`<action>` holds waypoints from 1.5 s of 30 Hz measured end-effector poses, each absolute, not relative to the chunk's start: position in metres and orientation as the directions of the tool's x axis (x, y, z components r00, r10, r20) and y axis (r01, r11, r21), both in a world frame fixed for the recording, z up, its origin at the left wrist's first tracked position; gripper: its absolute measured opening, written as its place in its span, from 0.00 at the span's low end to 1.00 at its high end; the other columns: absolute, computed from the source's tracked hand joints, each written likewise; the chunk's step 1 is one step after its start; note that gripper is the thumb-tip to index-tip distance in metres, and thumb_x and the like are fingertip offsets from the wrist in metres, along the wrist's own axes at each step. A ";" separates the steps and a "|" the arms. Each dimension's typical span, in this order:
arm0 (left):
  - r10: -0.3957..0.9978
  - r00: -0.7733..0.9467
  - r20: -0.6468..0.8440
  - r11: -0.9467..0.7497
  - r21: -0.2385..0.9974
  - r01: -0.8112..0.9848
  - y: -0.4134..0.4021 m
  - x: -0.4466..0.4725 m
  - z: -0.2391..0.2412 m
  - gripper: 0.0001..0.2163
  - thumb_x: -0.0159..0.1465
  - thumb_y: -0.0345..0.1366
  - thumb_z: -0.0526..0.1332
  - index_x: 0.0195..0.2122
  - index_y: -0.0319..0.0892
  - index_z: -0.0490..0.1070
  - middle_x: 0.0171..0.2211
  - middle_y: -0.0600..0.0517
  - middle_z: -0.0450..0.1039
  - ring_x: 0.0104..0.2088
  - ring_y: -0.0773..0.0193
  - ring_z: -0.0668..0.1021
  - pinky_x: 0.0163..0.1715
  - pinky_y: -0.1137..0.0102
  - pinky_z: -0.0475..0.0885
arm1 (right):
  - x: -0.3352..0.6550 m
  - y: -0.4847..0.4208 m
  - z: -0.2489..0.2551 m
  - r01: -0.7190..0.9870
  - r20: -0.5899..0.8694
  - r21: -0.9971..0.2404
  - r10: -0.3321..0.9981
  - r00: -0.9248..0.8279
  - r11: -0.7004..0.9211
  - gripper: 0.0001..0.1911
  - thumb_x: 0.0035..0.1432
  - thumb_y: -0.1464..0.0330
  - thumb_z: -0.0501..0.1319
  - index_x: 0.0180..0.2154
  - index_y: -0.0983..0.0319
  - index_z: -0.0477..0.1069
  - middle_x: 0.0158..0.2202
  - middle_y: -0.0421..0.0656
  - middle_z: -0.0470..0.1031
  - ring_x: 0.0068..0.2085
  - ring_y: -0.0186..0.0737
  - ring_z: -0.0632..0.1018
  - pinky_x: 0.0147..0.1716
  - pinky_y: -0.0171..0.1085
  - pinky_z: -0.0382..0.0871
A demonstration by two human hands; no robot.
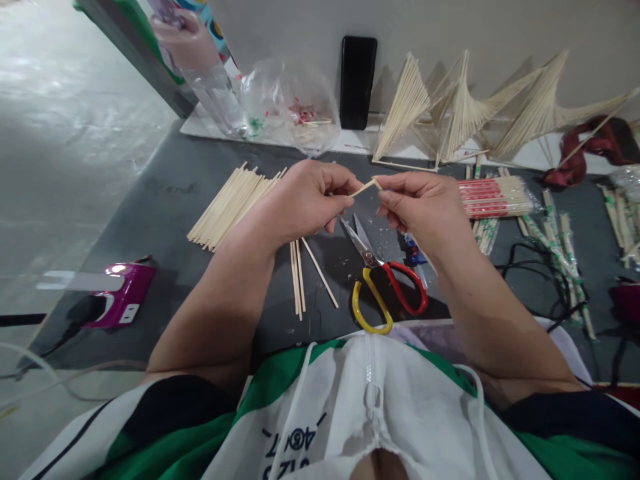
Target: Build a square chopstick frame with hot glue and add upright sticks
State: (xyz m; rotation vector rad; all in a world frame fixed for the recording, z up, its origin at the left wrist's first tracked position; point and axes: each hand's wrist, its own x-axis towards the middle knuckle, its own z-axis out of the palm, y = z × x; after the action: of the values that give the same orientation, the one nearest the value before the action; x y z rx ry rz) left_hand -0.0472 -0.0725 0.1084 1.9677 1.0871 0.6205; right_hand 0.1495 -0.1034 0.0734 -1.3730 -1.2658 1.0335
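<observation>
Both hands meet at the middle of the view, above the dark table. Between my left hand [317, 197] and my right hand [417, 200] is a thin wooden stick [365, 189], bent to an angle near the right fingertips. Each hand pinches one side of the bend. Part of the stick is hidden by the fingers. Just below lie scissors [373, 257] with one yellow and one red handle, blades apart. A pile of wooden sticks [230, 207] lies beside my left forearm, and several loose sticks [299, 280] lie below the left hand.
Stick-built twisted frames [465, 113] stand along the back beside a black phone [358, 83]. A plastic bag [295, 107] and a water bottle [200, 67] are at back left. Packaged chopsticks [495, 197] and black cables [530, 267] lie right; a magenta power adapter [125, 293] sits left.
</observation>
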 end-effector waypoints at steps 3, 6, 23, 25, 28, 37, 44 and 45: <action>0.853 0.521 0.037 -0.327 0.816 0.477 -0.071 -0.048 0.108 0.10 0.62 0.27 0.62 0.39 0.44 0.82 0.22 0.58 0.74 0.19 0.72 0.73 0.24 0.74 0.69 | 0.149 -0.103 0.073 0.164 0.031 -0.986 0.994 0.102 0.014 0.10 0.57 0.70 0.68 0.42 0.58 0.83 0.24 0.37 0.75 0.20 0.29 0.68 0.17 0.31 0.59; 0.850 0.525 0.047 -0.336 0.816 0.471 -0.070 -0.048 0.108 0.10 0.61 0.27 0.62 0.39 0.44 0.82 0.21 0.58 0.73 0.19 0.72 0.73 0.24 0.75 0.69 | 0.148 -0.103 0.073 0.161 0.041 -0.987 0.994 0.102 0.024 0.10 0.57 0.71 0.68 0.41 0.59 0.83 0.24 0.38 0.75 0.20 0.29 0.68 0.17 0.32 0.60; 0.842 0.539 -0.019 -0.253 0.869 0.426 -0.062 -0.050 0.098 0.10 0.62 0.27 0.62 0.40 0.44 0.82 0.21 0.57 0.72 0.20 0.71 0.73 0.21 0.76 0.66 | 0.147 -0.096 0.064 0.177 0.011 -0.984 0.994 0.113 -0.010 0.10 0.56 0.71 0.67 0.41 0.58 0.83 0.23 0.38 0.75 0.20 0.30 0.69 0.16 0.31 0.57; 0.838 0.542 -0.055 -0.223 0.873 0.434 -0.058 -0.050 0.092 0.11 0.61 0.27 0.62 0.42 0.44 0.81 0.21 0.56 0.73 0.20 0.71 0.74 0.21 0.75 0.66 | 0.147 -0.092 0.057 0.173 -0.004 -0.985 0.994 0.113 -0.024 0.10 0.56 0.72 0.67 0.41 0.59 0.83 0.22 0.38 0.75 0.19 0.30 0.68 0.16 0.31 0.57; 0.834 0.543 -0.094 -0.198 0.868 0.455 -0.051 -0.049 0.084 0.11 0.61 0.26 0.63 0.41 0.43 0.81 0.22 0.56 0.72 0.20 0.71 0.74 0.21 0.74 0.67 | 0.146 -0.087 0.046 0.173 -0.012 -0.984 0.994 0.108 -0.031 0.10 0.56 0.71 0.67 0.41 0.59 0.83 0.22 0.38 0.75 0.19 0.30 0.69 0.16 0.31 0.58; 0.841 0.537 -0.070 -0.231 0.851 0.472 -0.048 -0.049 0.080 0.08 0.61 0.27 0.66 0.39 0.43 0.81 0.21 0.56 0.72 0.20 0.71 0.75 0.21 0.75 0.69 | 0.146 -0.084 0.039 0.158 -0.022 -0.987 0.994 0.105 -0.039 0.10 0.55 0.70 0.68 0.41 0.61 0.83 0.22 0.38 0.75 0.19 0.30 0.70 0.15 0.30 0.58; 0.837 0.541 -0.081 -0.218 0.857 0.467 -0.046 -0.052 0.078 0.10 0.61 0.27 0.65 0.40 0.45 0.82 0.22 0.56 0.75 0.20 0.70 0.75 0.21 0.75 0.69 | 0.143 -0.088 0.045 0.151 -0.026 -0.988 0.993 0.114 -0.043 0.10 0.55 0.72 0.67 0.40 0.61 0.82 0.22 0.37 0.75 0.19 0.30 0.70 0.15 0.30 0.58; 0.832 0.548 -0.086 -0.215 0.861 0.461 -0.046 -0.052 0.078 0.11 0.61 0.26 0.64 0.41 0.45 0.82 0.22 0.55 0.75 0.20 0.70 0.75 0.20 0.75 0.69 | 0.143 -0.089 0.046 0.152 -0.023 -0.988 0.993 0.113 -0.040 0.10 0.55 0.71 0.67 0.40 0.61 0.82 0.22 0.37 0.75 0.19 0.30 0.70 0.15 0.30 0.58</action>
State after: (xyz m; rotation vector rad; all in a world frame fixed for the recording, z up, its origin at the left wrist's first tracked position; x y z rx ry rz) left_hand -0.0522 -0.0457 0.0783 1.8557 1.0596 0.5009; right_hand 0.1432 -0.0886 0.0456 -1.3965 -1.2215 1.0720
